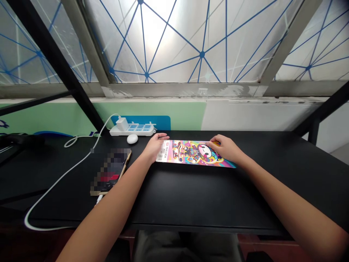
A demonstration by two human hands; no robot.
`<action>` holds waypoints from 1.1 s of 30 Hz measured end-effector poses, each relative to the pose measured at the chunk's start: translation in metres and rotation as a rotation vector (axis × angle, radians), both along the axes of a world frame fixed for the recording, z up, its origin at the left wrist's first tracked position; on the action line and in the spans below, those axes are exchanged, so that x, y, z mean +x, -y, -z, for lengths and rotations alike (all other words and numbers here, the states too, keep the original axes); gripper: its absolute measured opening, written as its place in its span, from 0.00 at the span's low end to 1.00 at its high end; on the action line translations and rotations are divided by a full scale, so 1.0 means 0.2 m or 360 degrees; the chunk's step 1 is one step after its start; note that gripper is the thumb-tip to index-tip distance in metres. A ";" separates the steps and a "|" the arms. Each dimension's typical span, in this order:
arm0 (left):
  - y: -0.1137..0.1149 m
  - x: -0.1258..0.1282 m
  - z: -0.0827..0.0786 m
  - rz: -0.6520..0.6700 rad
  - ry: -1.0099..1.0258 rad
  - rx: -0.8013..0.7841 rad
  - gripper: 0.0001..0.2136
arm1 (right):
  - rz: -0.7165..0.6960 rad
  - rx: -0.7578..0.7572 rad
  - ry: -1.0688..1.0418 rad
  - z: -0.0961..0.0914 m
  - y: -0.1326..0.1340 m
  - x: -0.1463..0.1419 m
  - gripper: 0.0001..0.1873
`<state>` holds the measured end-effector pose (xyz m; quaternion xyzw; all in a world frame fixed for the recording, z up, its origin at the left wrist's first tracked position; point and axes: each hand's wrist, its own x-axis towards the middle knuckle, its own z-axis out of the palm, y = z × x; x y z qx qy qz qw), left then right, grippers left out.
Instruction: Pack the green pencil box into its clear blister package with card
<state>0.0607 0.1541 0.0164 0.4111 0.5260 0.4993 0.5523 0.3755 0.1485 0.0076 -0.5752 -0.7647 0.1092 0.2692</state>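
A flat, brightly coloured pencil box (pixel 188 153), printed with a cartoon figure and the words "PENCIL BOX" beside a barcode, is held between my hands above the black desk. My left hand (pixel 156 148) grips its left end, fingers behind it. At the upper right edge, my right hand (pixel 225 148) has its thumb on the printed face and its other fingers out of sight underneath. The far right corner is partly covered by that hand.
A tablet-like device (pixel 113 173), partly pixelated, lies by my left forearm with a white cable (pixel 58 178) near it. Behind stand a white power strip (pixel 133 129) with a charger and a small white rounded case (pixel 132 139). Black frame bars (pixel 60 69) flank the desk (pixel 207 200).
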 end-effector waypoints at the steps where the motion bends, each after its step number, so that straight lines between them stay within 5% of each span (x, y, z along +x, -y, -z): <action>1: 0.00 0.00 0.00 -0.0020 -0.0035 0.0001 0.11 | -0.0009 0.0067 0.0007 -0.01 0.00 0.00 0.21; 4: 0.01 0.02 -0.02 -0.0080 -0.0079 0.0025 0.04 | 0.0004 0.0355 0.0029 -0.04 0.02 0.00 0.25; 9: 0.04 0.07 -0.02 -0.0275 0.0051 0.0367 0.08 | 0.0102 0.0684 0.0075 -0.10 0.07 -0.01 0.28; 14: 0.06 0.10 -0.03 -0.0493 0.0053 0.0594 0.14 | 0.0191 0.0696 0.0121 -0.10 0.13 -0.06 0.23; 18: 0.05 0.07 -0.05 -0.0592 0.0044 0.0771 0.16 | 0.0015 0.0644 0.0228 -0.07 0.14 -0.09 0.15; 22: 0.02 0.02 -0.06 -0.0629 0.0065 0.0722 0.15 | -0.0094 0.0607 0.0319 -0.05 0.15 -0.12 0.11; 24: 0.01 -0.01 -0.07 -0.0592 0.0033 0.0620 0.14 | -0.0091 0.0562 0.0308 -0.04 0.15 -0.13 0.19; 28: 0.02 -0.01 -0.07 -0.0187 -0.0517 0.0503 0.11 | -0.0299 0.0349 0.0409 -0.03 0.15 -0.15 0.28; 33: 0.08 0.05 -0.03 0.0033 -0.1575 0.0849 0.10 | -0.0409 0.0231 0.0426 -0.02 0.14 -0.15 0.29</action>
